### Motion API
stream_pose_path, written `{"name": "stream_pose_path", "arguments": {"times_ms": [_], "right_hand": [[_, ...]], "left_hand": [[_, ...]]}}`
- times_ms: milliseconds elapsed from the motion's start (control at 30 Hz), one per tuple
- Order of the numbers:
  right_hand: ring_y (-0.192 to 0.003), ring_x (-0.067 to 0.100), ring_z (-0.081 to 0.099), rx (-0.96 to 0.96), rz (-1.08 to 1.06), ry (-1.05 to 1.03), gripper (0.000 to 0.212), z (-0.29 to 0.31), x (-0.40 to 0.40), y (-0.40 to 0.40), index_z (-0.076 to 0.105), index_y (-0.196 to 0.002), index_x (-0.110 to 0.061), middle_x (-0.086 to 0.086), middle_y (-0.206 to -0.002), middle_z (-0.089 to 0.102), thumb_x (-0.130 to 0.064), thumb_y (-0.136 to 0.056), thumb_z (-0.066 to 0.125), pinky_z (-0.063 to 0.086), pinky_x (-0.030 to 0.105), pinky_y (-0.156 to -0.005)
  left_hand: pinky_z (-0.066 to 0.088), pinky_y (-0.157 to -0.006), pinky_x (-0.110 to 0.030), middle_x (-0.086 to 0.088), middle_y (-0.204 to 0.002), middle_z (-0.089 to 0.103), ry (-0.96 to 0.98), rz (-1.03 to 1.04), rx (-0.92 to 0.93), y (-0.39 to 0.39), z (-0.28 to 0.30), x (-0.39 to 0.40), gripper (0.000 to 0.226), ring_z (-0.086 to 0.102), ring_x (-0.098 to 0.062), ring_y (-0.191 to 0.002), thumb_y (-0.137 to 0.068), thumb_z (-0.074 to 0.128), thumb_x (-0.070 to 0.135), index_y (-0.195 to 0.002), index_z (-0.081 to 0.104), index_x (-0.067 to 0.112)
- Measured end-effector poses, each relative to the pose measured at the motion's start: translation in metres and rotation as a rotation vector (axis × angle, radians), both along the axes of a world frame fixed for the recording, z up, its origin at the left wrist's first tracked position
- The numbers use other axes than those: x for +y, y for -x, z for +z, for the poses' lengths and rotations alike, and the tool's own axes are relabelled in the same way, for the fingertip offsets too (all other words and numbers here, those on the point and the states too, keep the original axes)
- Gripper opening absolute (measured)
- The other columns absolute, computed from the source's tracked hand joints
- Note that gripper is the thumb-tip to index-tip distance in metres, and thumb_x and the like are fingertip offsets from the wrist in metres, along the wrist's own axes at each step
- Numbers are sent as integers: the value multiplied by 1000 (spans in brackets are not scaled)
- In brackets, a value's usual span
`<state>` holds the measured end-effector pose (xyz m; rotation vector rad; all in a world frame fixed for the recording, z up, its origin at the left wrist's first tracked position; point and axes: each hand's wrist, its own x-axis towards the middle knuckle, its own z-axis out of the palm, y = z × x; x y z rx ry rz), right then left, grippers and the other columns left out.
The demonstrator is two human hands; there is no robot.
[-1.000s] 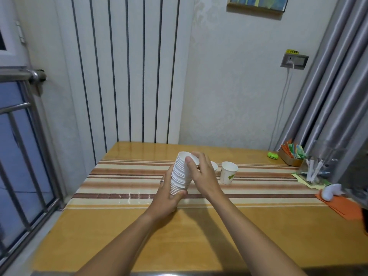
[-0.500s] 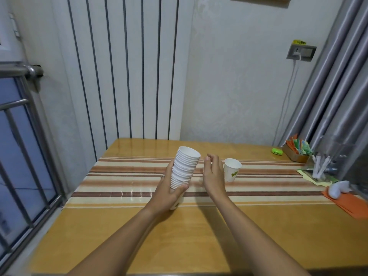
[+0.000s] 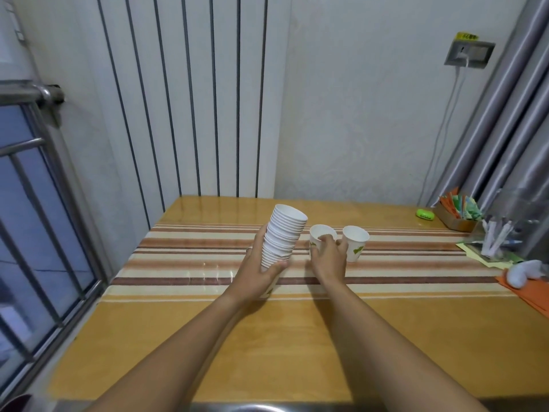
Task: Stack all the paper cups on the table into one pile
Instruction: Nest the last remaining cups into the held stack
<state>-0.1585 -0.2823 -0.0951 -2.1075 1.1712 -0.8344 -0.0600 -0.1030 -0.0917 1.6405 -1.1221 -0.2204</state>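
**Two cups to go, and that tower is leaning**

The left hand (image 3: 261,272) has its fingers wrapped around the lower part of the stack of paper cups (image 3: 283,239), thumb on the near-right side, the rest curled round the left. The stack sits on the striped runner (image 3: 184,257) of the wooden table (image 3: 267,352), and it tilts to the right toward the top. The right hand (image 3: 328,257) is on the nearer loose cup (image 3: 322,236), just right of the stack, fingertips curled over its near rim. I can't tell whether it's actually gripped or only touched. The second loose cup (image 3: 355,243) stands just right of that, very close to the knuckles.

What could go sideways, as I see it:

- Only the bottom of the stack is held, so a clumsy drop-in at the top could push the lean further and fan the upper cups out.
- Lifting the nearer cup with the hand this close to its neighbour could knock that one over, and it'd roll right.
- Pinching a thin paper rim too hard could squash it oval, and then it won't nest cleanly.
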Motion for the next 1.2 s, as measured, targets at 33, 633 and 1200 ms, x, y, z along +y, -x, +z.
{"name": "stream_pose_path", "arguments": {"times_ms": [33, 633, 1200], "right_hand": [[-130, 38, 52, 0, -10, 2, 33, -1, -1, -1, 62, -128, -10, 17, -146, 39, -27, -100, 65, 44, 37, -104], [-111, 28, 59, -669, 32, 154, 45, 92, 32, 15, 45, -125, -15, 5, -126, 56, -42, -93, 63, 54, 50, -92], [-110, 15, 61, -469, 373, 242, 53, 106, 65, 13, 54, -135, -20, -3, -124, 59, -38, -90, 76, 55, 31, -93]], "left_hand": [[38, -120, -30, 18, -162, 46, -4, -2, -3, 0, 0, 0, 88, 44, -2, -149, -97, 76, 37, -168, 22, 35], [37, -125, -53, 16, -167, 41, -7, 14, -39, 5, -1, 8, 96, 39, -12, -155, -92, 76, 54, -167, 18, 41], [40, -123, -55, 11, -165, 42, -8, 16, -22, 8, 1, 18, 98, 42, -13, -153, -89, 79, 49, -166, 18, 43]]}}
